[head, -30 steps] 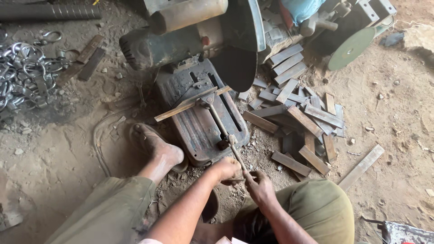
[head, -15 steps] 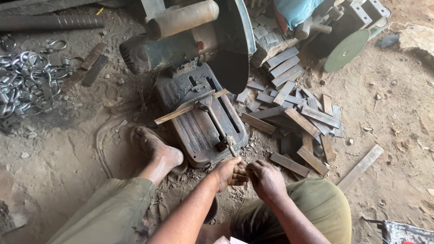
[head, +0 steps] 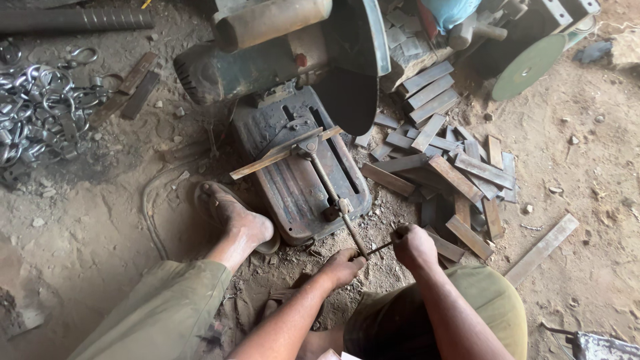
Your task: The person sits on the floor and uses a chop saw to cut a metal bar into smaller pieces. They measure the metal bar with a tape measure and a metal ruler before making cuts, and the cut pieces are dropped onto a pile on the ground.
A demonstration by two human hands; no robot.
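Observation:
A chop saw with a dark base plate sits on the dirt floor in front of me. A flat metal bar lies clamped across the base by the vise. The threaded vise screw runs toward me and ends in a thin crank handle. My left hand grips the near end of the screw. My right hand is closed around the crank handle's right end. My bare left foot rests on a sandal beside the base.
A pile of cut flat metal pieces lies right of the saw, with one long strip apart. Several shiny metal rings and hooks lie at far left. A ribbed steel rod lies at top left. A green disc leans at top right.
My hands have shifted on the vise crank: the right hand moved right and up along the handle, and the left hand stays at the screw end. The view has moved closer.

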